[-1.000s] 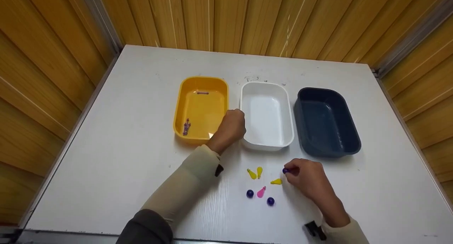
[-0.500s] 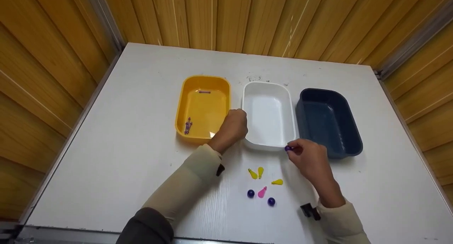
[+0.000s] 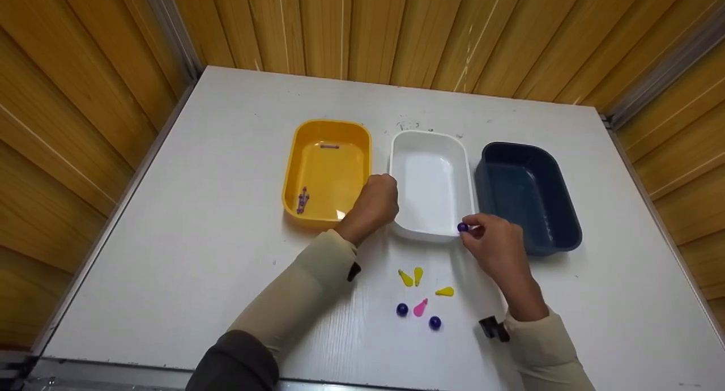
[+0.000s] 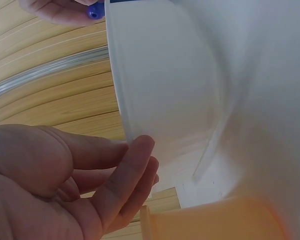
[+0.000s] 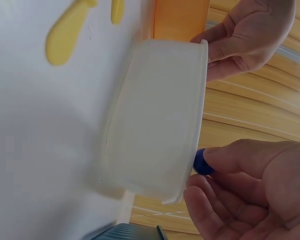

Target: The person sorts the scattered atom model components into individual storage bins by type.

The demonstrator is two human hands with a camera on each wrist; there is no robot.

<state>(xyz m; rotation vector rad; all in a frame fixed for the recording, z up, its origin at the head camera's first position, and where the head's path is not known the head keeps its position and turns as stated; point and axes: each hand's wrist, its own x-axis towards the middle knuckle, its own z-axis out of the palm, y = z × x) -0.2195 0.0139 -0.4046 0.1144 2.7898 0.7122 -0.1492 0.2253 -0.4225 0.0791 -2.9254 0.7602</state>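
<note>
My left hand (image 3: 375,203) pinches the left rim of the white plastic bin (image 3: 431,195), thumb and fingers on either side of the wall in the left wrist view. My right hand (image 3: 498,246) holds a dark purple bead (image 3: 463,227) between thumb and fingertips, right at the bin's near right corner. The right wrist view shows that bead (image 5: 202,162) against the rim; a small hole shows in it in the left wrist view. On the table in front lie two more purple beads, one (image 3: 402,309) left of the other (image 3: 435,323).
Yellow drop-shaped pieces (image 3: 444,292) and a pink one (image 3: 420,307) lie near the loose beads. A yellow bin (image 3: 334,175) with several small purple sticks (image 3: 303,200) stands left of the white bin, a navy bin (image 3: 518,192) right. Wood-panelled walls (image 3: 374,34) surround the table.
My right hand has carried the purple bead away from me, from beside the yellow pieces up to the white bin's near right corner. My left hand has stayed on the rim.
</note>
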